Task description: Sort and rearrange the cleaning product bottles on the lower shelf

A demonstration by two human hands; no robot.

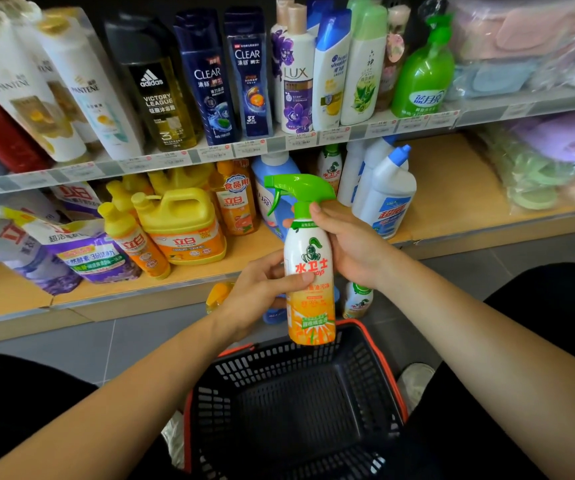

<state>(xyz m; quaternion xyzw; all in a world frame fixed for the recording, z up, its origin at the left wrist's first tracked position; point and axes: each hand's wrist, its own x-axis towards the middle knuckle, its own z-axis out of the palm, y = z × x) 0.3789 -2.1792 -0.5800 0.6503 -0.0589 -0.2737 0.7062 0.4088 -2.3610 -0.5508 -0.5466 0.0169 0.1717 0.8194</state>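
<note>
**Holding spray bottle two-handed above basket**

Left hand wraps the bottle's mid-body, thumb across the label. Right hand grasps the shoulder just under the green trigger head. Bottle is upright, in front of the lower shelf, not on it. On the shelf: yellow jug left, white angled-neck bottles right.

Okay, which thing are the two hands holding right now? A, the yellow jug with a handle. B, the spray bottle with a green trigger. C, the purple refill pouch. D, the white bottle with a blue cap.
B: the left hand and the right hand both grip the spray bottle with the green trigger, in front of the lower shelf.
</note>
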